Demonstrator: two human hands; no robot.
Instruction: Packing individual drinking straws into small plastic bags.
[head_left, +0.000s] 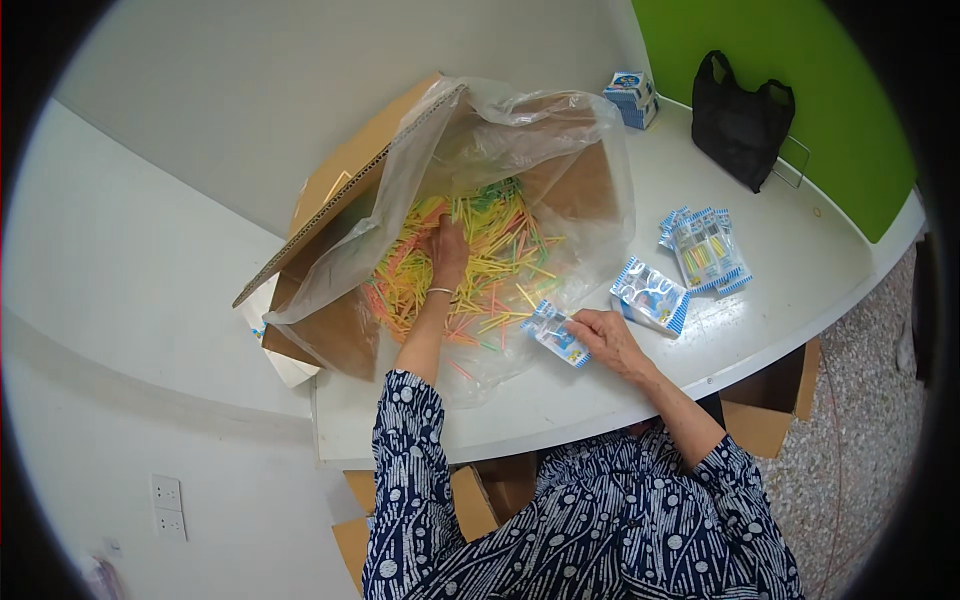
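Observation:
My left hand (448, 250) reaches into a heap of thin yellow, pink and green straws (510, 235). Its fingers are bent and pressed in among the straws, with the tips partly hidden. The heap lies on a clear plastic liner (345, 285) that spills from a cardboard box (340, 180) tipped toward me. To the right, my right hand (610, 340) grips a small blue-and-white packet (555, 335) between thumb and fingers. A few yellow straws stick out of the packet's top, toward the heap.
Right of my right hand lies a flat blue-and-white packet (650, 295), with a pile of filled packets (705, 250) beyond it. Small stacked boxes (632, 100) and a black bag (740, 120) stand at the back. Open cartons (765, 415) sit below the white table's (780, 310) front edge.

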